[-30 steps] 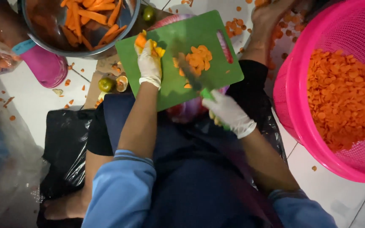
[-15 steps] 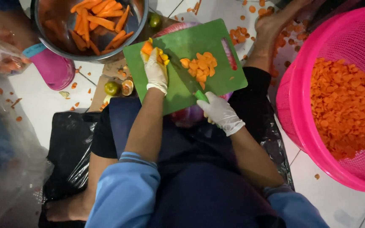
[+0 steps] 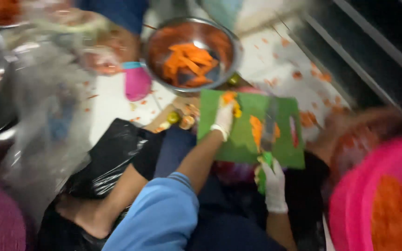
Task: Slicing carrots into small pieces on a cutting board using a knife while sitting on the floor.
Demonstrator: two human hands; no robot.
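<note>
Inventory, left to right, head view; the frame is blurred throughout.

1. Crumpled clear plastic bag [image 3: 47,107], far left, on the white tiled floor [image 3: 110,100]. Contents cannot be told.
2. Black plastic sheet [image 3: 103,160], spread under the person's bare knee.
3. Pink cup [image 3: 137,82], standing on the floor just left of the bowl.
4. Steel bowl [image 3: 191,53], holding long orange carrot strips [image 3: 187,62]; it sits just beyond the far edge of the board.
5. Small green fruit [image 3: 173,117], on the floor near the board's left corner.
6. Left hand [image 3: 223,120], in a white glove, blue sleeve behind it. Its fingers are curled down onto a carrot piece [image 3: 231,100] at the board's far left corner, pinning it there.
7. Green cutting board [image 3: 247,139], resting on the lap. A heap of cut carrot slices [image 3: 256,130] lies near its middle.
8. Knife [image 3: 270,125], blade flat across the board beside the slices, green handle toward the body.
9. Right hand [image 3: 273,183], gloved, fingers closed round the knife handle.
10. Pink basket [image 3: 378,200], far right, with chopped carrot inside.

Handling note: cutting goes best with the left fingertips tucked back from the blade, the board kept level on the lap, and the slices cleared aside.
</note>
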